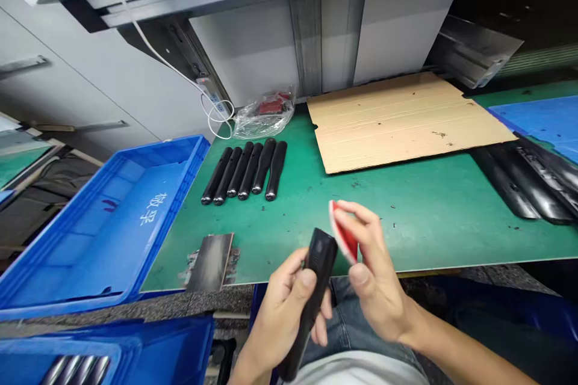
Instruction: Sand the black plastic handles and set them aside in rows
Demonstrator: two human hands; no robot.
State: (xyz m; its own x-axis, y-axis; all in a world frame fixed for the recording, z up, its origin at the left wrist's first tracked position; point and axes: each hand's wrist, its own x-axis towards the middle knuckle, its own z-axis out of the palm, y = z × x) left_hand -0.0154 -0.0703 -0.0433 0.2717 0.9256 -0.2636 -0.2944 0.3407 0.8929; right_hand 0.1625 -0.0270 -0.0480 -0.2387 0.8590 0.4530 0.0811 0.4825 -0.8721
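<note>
We list: left hand (280, 322), grip closed round one long, dark black tube (321, 255). Just right of that tube: right hand (379, 289), grip pinching a curved red, white-edged pad (348, 243). Beyond and left of the tube, on a green-topped counter (302, 210): six similar black tubes (250, 171), side by side; finished or waiting, we cannot tell. Held piece: unfinished, we judge.

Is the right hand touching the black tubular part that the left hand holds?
Apart: the head view shows green tabletop between the right hand and the black tubular part.
</note>
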